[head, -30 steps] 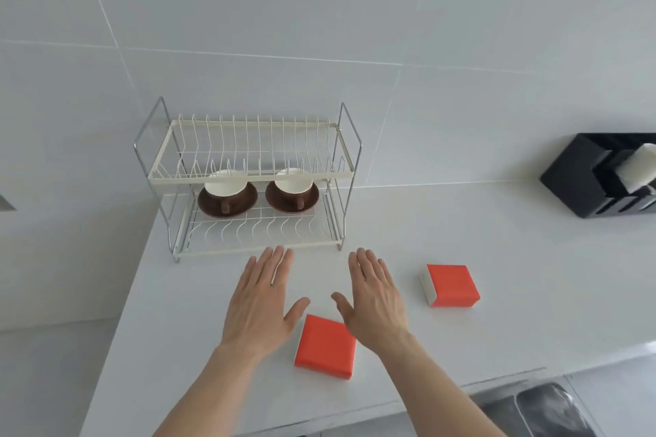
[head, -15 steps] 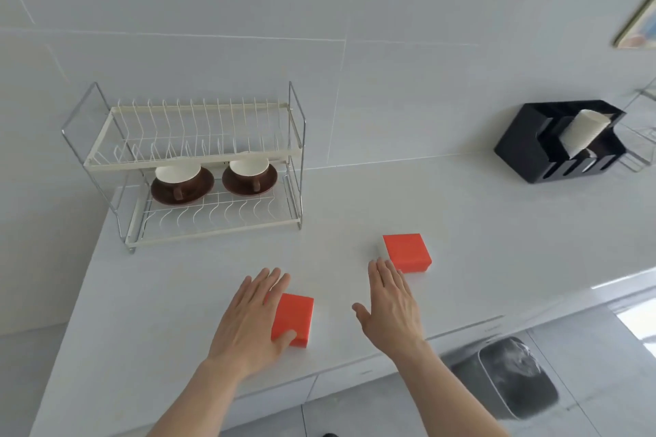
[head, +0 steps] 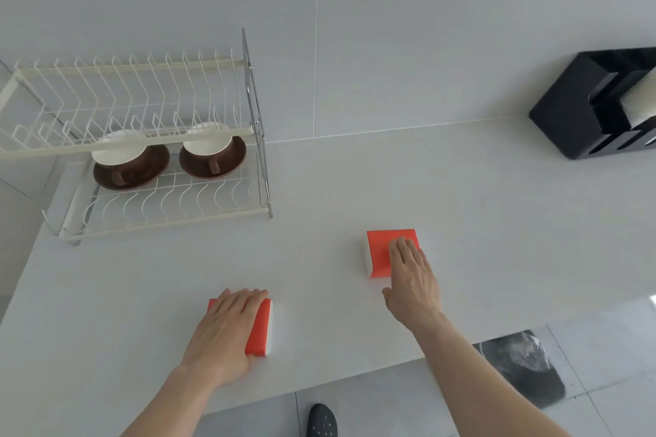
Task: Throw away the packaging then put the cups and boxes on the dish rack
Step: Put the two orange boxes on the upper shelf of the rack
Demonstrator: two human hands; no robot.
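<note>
Boxes first: two orange boxes with white sides lie flat on the white counter (head: 355, 181), well apart from each other. The near box (head: 261, 328) sits close to the counter's front edge, and my left hand (head: 222, 333) lies palm-down across its top with the fingers stretched flat, not curled around it. The far box (head: 380, 252) is further back and to the right; my right hand (head: 413, 280) rests on its right half, fingers extended and together, thumb out to the side on the counter, also flat rather than gripping. The dish rack (head: 142, 138) stands at the back left against the tiled wall, a two-tier wire frame. On its lower tier two white cups (head: 207, 138) sit on brown saucers (head: 131, 170), side by side. At the far right of the counter is a black holder (head: 575, 110) with something white in it. Below the counter edge I can see a dark shoe (head: 321, 420) on the grey floor.
</note>
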